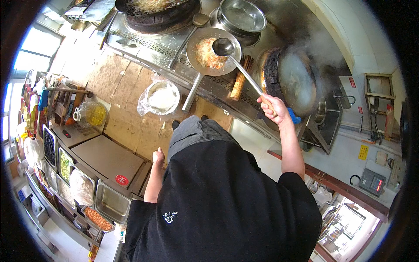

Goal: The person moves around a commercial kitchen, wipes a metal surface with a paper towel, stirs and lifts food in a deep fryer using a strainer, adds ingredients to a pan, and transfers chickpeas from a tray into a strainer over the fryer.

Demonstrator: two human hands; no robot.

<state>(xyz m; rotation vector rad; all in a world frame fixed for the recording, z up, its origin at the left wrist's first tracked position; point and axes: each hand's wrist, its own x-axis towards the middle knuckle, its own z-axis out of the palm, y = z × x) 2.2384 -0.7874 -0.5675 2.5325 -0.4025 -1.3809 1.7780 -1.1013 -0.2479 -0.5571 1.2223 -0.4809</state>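
Note:
My right hand (274,106) grips the wooden-ended handle of a metal ladle (223,47). The ladle's bowl is over a perforated metal strainer (193,55), which holds shredded, orange-and-pale food (209,54). The strainer rests at the stove's edge, its handle pointing toward me. Right of it lies a bundled bamboo wok brush (238,85). Steam rises from a large wok of cloudy liquid (298,82) farther right. My left hand (158,157) hangs at my side with nothing visible in it; its fingers look curled.
At the upper left, a wok (150,6) holds bubbling food, with a spatula (201,19) beside it. A metal basin (243,16) stands behind the strainer. A bagged bowl (163,96) is below the stove edge. Food trays (113,201) and an oil jug (91,113) are left.

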